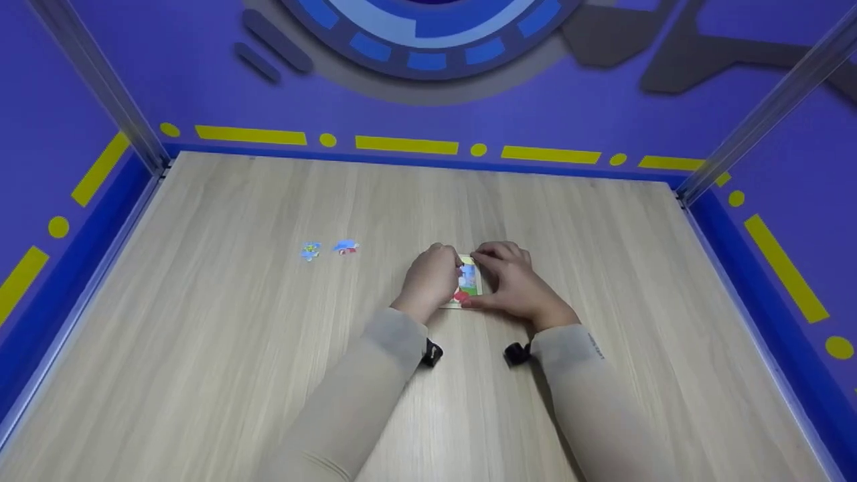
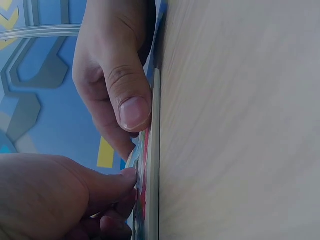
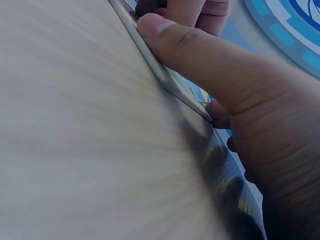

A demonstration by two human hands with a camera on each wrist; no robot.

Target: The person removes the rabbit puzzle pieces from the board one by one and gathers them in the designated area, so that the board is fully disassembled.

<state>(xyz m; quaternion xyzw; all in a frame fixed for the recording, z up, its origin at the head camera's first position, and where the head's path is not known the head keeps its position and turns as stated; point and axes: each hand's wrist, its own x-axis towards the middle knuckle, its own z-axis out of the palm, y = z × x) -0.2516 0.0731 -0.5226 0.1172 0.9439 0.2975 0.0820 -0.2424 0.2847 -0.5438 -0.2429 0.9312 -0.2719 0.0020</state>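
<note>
A small picture puzzle board [image 1: 471, 281] with a pale rim lies on the table between the two hands. My left hand [image 1: 432, 278] is over its left part, fingers curled and thumb against the fingertips. In the left wrist view this hand [image 2: 55, 195] pinches a thin puzzle piece [image 2: 136, 172] at the board's surface; most of the piece is hidden. The right hand [image 1: 515, 284] holds the board from the right, its thumb on the near side and its fingers at the far edge. In the right wrist view the thumb of this hand [image 3: 215, 65] lies across the board's rim [image 3: 167, 82].
Two loose puzzle pieces lie to the left on the wooden table [image 1: 234, 348]: a blue and green piece [image 1: 310, 251] and a blue and red piece [image 1: 347, 247]. Blue panels with yellow marks [image 1: 415, 145] border the table at the back and sides.
</note>
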